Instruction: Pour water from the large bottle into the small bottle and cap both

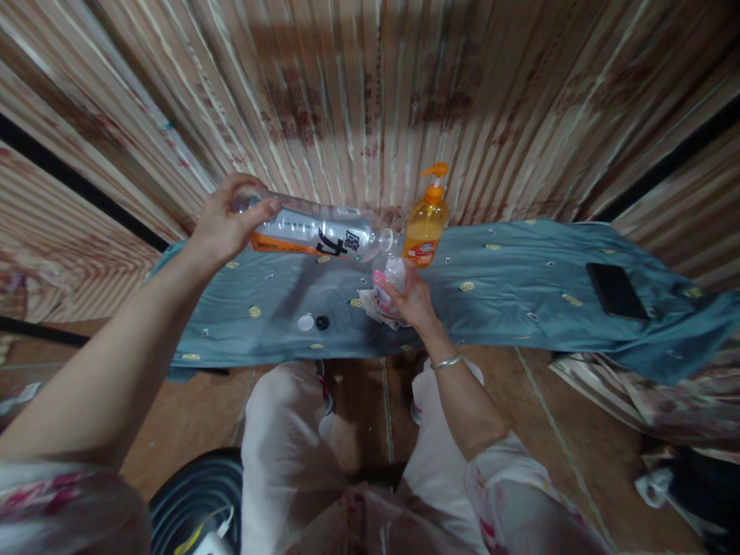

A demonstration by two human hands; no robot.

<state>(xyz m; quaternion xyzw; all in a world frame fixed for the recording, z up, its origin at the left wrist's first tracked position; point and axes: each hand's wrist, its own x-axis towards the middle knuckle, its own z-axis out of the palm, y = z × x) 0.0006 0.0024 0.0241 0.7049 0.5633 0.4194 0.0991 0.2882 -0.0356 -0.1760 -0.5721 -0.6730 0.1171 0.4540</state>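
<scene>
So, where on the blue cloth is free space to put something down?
Free: cloth between pump bottle and phone; also left of the caps. Crowded: the middle, where left hand tilts a bottle over the small bottle in right hand.

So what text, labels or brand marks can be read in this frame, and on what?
Clear bottle in the left hand: large black characters, too blurred to read.
Orange pump bottle: label unreadable.
Small bottle in the right hand: no legible text.
</scene>
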